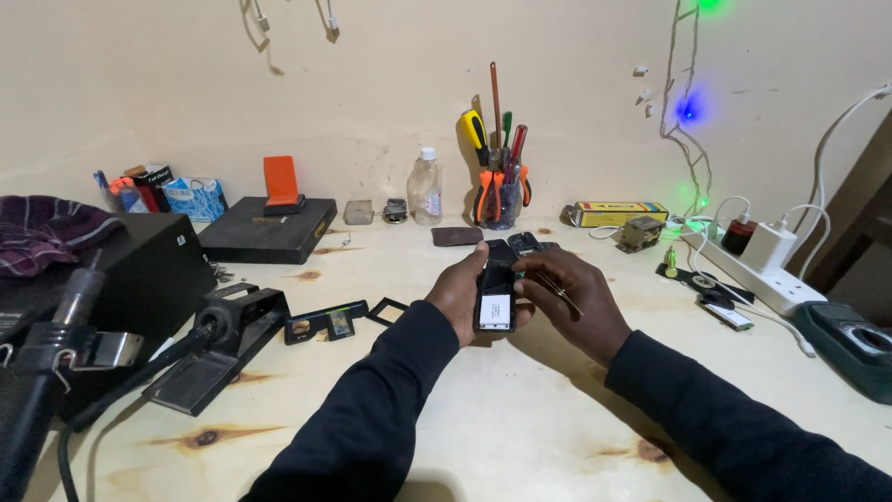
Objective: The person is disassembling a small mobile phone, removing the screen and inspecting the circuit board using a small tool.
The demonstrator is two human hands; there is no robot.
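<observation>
My left hand (457, 296) holds a small black phone (495, 299) upright over the wooden bench, its back open and a white-labelled battery showing. My right hand (569, 299) rests against the phone's right side, fingers curled over its upper edge, with a thin metal tool lying across the fingers. Both arms are in dark sleeves. Just behind the phone lie two more dark phone parts (520, 245) on the bench.
A cup of screwdrivers and pliers (498, 191) and a clear bottle (425, 189) stand at the back wall. A soldering stand (228, 339) and black box (139, 279) sit left. A white power strip (757, 274) with plugs lies right, a green device (850, 346) beyond it.
</observation>
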